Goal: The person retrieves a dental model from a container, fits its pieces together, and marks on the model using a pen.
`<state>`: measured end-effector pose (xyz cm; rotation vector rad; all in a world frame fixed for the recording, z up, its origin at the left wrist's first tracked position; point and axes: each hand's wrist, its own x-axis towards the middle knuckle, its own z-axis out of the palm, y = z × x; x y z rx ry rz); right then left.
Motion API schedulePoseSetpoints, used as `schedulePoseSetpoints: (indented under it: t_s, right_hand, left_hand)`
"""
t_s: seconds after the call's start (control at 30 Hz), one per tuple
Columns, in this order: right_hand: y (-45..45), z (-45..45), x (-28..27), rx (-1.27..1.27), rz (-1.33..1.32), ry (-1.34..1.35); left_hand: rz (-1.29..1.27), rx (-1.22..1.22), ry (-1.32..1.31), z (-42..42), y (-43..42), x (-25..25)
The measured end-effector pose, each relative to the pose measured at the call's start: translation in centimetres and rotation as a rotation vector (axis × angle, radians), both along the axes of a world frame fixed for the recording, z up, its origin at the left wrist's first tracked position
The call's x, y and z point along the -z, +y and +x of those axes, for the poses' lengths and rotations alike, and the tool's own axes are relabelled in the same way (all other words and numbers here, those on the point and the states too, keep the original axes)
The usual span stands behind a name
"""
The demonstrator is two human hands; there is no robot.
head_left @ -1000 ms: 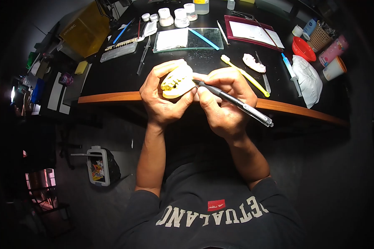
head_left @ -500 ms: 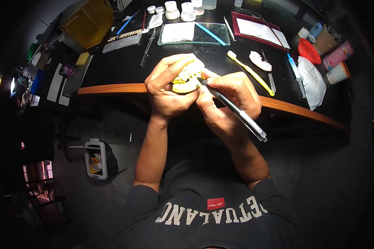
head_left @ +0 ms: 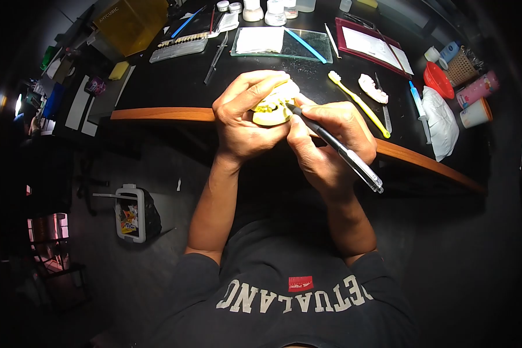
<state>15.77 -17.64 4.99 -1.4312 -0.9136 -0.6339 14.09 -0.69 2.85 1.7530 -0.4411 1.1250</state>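
Above the table's front edge, my left hand [head_left: 242, 116] is wrapped round a yellow dental model [head_left: 271, 116], whose upper part is washed out by bright light. A dark gap shows between its tooth rows. My right hand [head_left: 333, 136] grips a black pen [head_left: 339, 148] with a clear rear end. The pen's front end is at the right side of the model; whether the tip touches it I cannot tell. My right fingers lie close against the model's edge.
On the black table are a glass slab [head_left: 307, 55] with white paper, a yellow toothbrush [head_left: 359, 104], a pale dental cast [head_left: 372, 88], a blue syringe [head_left: 420, 110], a red bowl [head_left: 438, 80] and a shade guide [head_left: 178, 49]. A bin [head_left: 134, 214] stands on the floor.
The hands, model and pen appear a little further right, and the table things have shifted right too, as the view has turned slightly. Both grips look the same.
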Motion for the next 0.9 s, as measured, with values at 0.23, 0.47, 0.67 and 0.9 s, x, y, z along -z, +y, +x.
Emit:
schedulePoseSetpoints:
  t_s: [0.23,0.47,0.67,0.9]
  right_hand:
    - [0.19,-0.21,-0.15,0.024,0.006,0.022]
    - [0.07,-0.07,0.04,0.024,0.011,0.011]
    - [0.02,-0.04,-0.02,0.026,0.001,0.019]
    - [0.08,0.1,0.05,0.02,0.016,0.018]
  left_hand:
    - [-0.027,-0.005,0.013,-0.09,-0.17,-0.02]
    - [-0.021,-0.024,0.023,-0.13,-0.22,-0.07]
    - [-0.001,-0.039,0.017,-0.06,-0.13,-0.01]
    - [0.008,-0.034,0.009,-0.01,-0.13,0.01]
